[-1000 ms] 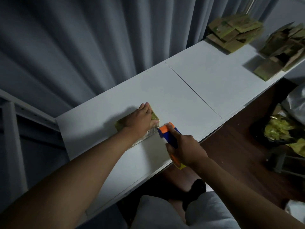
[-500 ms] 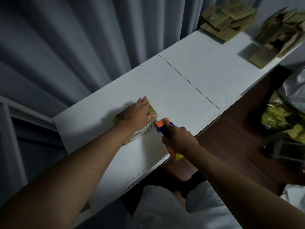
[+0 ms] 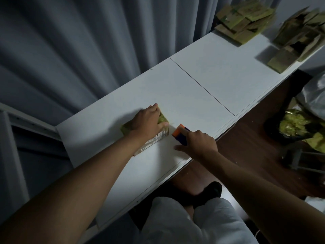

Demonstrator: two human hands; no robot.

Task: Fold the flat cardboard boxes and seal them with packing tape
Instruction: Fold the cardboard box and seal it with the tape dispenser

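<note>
I see a long white table running along grey pleated curtains, with a thin seam crossing its top. At the left stands a white metal frame. The floor to the right is dark wood, and on it lies crumpled yellow-green wrapping beside a pale plastic bag

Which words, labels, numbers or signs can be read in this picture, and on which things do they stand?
None can be read.
Small box under the left hand: pale label with dark marks on its near side, too blurred to read.
Flat cardboard stacks at the far end of the table: faint green print, too small to read.
Tape dispenser in the right hand: no text visible.
</note>
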